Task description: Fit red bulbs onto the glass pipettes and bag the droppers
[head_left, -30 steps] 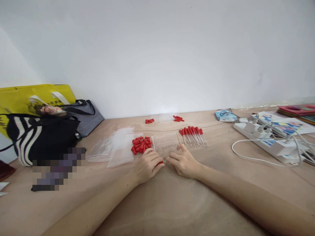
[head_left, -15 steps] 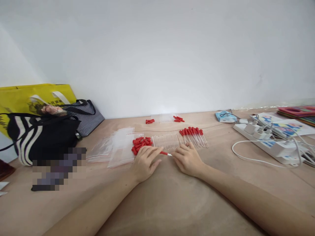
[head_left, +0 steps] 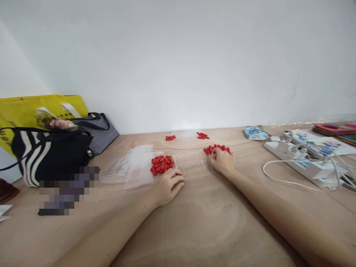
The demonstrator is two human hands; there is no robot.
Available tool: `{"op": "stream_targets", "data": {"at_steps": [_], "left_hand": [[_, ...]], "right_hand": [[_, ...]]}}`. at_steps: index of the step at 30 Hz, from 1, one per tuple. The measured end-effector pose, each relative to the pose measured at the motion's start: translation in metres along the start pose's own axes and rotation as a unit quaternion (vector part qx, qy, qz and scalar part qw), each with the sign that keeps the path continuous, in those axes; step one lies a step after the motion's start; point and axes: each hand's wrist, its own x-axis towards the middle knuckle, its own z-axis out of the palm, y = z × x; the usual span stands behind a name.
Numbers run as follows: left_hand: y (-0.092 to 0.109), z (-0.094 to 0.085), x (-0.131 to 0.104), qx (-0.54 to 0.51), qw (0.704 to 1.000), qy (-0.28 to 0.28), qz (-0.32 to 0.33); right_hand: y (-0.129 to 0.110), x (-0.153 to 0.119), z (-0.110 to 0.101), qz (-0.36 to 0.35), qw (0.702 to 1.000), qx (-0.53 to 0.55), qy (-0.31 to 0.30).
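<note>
My left hand (head_left: 169, 186) rests on the table with its fingers loosely bent and apart, holding nothing that shows. Just beyond it lies a pile of red rubber dropper bulbs (head_left: 161, 164). A row of thin clear glass dropper tubes (head_left: 190, 161) stretches to the right of the pile. My right hand (head_left: 223, 161) is closed in a pinch at a row of droppers with red bulbs (head_left: 226, 149), covering most of their tubes. Its fingertips seem to hold a dropper among them, largely hidden by the hand.
Clear zip bags (head_left: 139, 163) lie left of the bulbs. At the back are more bulbs (head_left: 203, 135) and tubes (head_left: 189, 134). A white power strip (head_left: 300, 165) with cables and a blue mask (head_left: 255, 133) are on the right. A black bag (head_left: 55, 155) stands left.
My right hand has moved right and away from me, to the red-bulbed droppers. The dropper between my hands has left that spot. My left hand has drawn slightly back from the bulbs.
</note>
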Motion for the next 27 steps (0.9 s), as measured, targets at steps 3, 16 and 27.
{"op": "stream_targets", "data": {"at_steps": [3, 16, 27], "left_hand": [[0.001, 0.0, 0.001, -0.009, 1.0, -0.003, -0.006], [0.002, -0.002, 0.003, -0.012, 0.999, -0.031, -0.014], [0.004, -0.004, 0.002, 0.015, 0.999, -0.032, -0.015]], "right_hand": [[0.001, 0.002, 0.003, -0.008, 1.0, -0.003, -0.005], [-0.022, -0.005, 0.006, -0.069, 0.998, -0.013, -0.008], [-0.037, 0.006, 0.005, -0.055, 0.993, -0.083, -0.068]]}}
